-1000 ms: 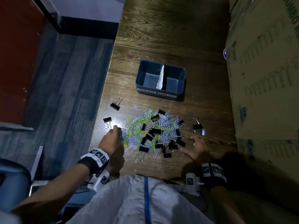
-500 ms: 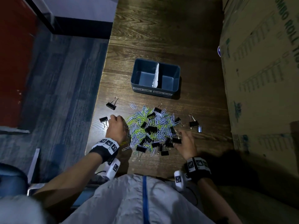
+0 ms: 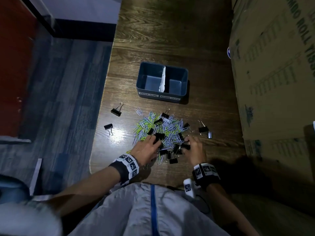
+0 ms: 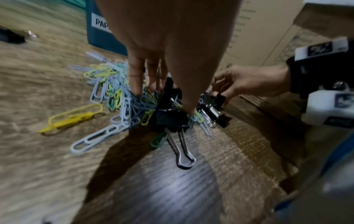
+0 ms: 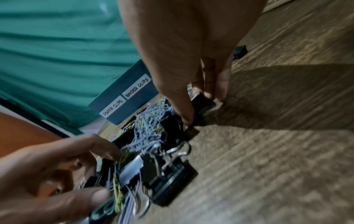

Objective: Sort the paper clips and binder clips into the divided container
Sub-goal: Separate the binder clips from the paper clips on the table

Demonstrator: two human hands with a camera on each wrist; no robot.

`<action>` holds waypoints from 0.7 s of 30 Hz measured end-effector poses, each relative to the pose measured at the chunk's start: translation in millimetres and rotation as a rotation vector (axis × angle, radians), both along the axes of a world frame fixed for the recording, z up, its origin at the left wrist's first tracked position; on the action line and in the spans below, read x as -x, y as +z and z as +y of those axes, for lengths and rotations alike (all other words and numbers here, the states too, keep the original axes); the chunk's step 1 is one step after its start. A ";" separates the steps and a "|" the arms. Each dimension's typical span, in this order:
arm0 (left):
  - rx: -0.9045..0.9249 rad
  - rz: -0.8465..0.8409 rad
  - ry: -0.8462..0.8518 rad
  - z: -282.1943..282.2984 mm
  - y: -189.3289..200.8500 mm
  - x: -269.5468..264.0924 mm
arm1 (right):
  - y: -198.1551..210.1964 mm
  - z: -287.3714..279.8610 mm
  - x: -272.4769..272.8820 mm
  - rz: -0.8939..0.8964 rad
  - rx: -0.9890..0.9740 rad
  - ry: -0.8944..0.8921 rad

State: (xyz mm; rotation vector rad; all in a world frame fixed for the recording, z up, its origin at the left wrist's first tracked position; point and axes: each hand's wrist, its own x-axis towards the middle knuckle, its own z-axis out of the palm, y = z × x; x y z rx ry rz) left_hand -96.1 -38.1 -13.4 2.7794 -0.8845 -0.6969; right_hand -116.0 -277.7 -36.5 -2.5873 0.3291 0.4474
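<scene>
A heap of blue and yellow-green paper clips (image 3: 167,129) mixed with black binder clips (image 3: 177,148) lies in front of the blue divided container (image 3: 150,95), whose two halves are labelled PAPER CLIPS and BINDER CLIPS. My left hand (image 3: 154,142) reaches down into the heap's near left side; its fingers and thumb curl round a clump of paper clips and a binder clip (image 4: 168,119). At the heap's near right edge, my right hand (image 3: 186,142) pinches a black binder clip (image 5: 201,100) between thumb and fingers. Both compartments look empty.
Two binder clips (image 3: 116,111) (image 3: 109,127) lie apart on the left near the table edge, another (image 3: 203,129) on the right. A large cardboard box (image 3: 272,74) stands along the right side. A yellow paper clip (image 4: 74,116) lies loose near my left hand.
Both hands have moved inward from the sides of the heap into its near edge. Their fingers have closed on clips. The container and loose clips have not moved.
</scene>
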 end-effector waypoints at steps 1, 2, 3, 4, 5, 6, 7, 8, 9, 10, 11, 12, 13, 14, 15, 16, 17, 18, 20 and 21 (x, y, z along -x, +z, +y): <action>-0.003 -0.001 0.010 -3.4 1.5 -1.7 | 0.4 -1.8 -1.0 0.008 -0.016 -0.019; -0.006 -0.006 0.011 -6.7 2.4 -4.0 | 0.2 -4.4 -2.6 0.011 -0.033 -0.035; 0.001 -0.016 0.008 -9.4 3.0 -6.5 | 0.3 -7.5 -4.1 0.006 -0.054 -0.041; 0.011 -0.018 0.006 -11.2 2.9 -8.5 | 1.5 -10.9 -5.3 -0.007 -0.075 -0.038; 0.033 -0.016 0.013 -11.8 2.7 -10.3 | 3.6 -14.4 -6.6 -0.021 -0.099 -0.042; 0.063 -0.020 0.026 -11.1 3.1 -11.6 | 6.3 -18.9 -7.9 -0.031 -0.123 -0.055; 0.105 -0.038 0.044 -9.5 3.4 -12.7 | 8.4 -24.5 -9.3 -0.030 -0.152 -0.076; 0.154 -0.056 0.068 -7.2 3.5 -13.7 | 11.6 -30.0 -11.5 -0.011 -0.180 -0.099; 0.213 -0.055 0.106 -4.9 4.6 -14.4 | 14.3 -35.2 -13.5 0.012 -0.211 -0.116; 0.278 -0.028 0.161 -2.1 5.6 -15.5 | 15.2 -40.4 -15.5 0.027 -0.256 -0.140; 0.354 0.012 0.224 0.8 7.5 -16.6 | 17.2 -44.4 -18.0 0.031 -0.324 -0.168; 0.424 0.066 0.288 3.9 9.7 -18.2 | 18.5 -47.6 -20.4 0.026 -0.401 -0.210; 0.492 0.110 0.346 7.2 13.3 -20.3 | 20.1 -50.5 -22.2 0.025 -0.469 -0.255; 0.548 0.132 0.404 11.2 15.9 -23.5 | 22.9 -52.7 -24.3 0.025 -0.514 -0.294; 0.605 0.147 0.470 16.5 18.4 -26.9 | 23.8 -56.5 -26.3 0.016 -0.521 -0.327; 0.659 0.182 0.549 23.1 20.3 -30.2 | 24.7 -60.5 -28.5 -0.008 -0.521 -0.351; 0.719 0.238 0.633 31.0 21.2 -33.5 | 25.8 -65.0 -30.6 -0.041 -0.502 -0.360; 0.780 0.301 0.708 39.7 21.2 -36.2 | 27.1 -69.0 -32.1 -0.079 -0.473 -0.355; 0.865 0.396 0.820 58.6 17.9 -39.1 | 28.7 -73.6 -34.5 -0.130 -0.366 -0.330; 0.884 0.418 0.855 67.3 16.2 -38.6 | 29.0 -75.6 -35.5 -0.135 -0.303 -0.329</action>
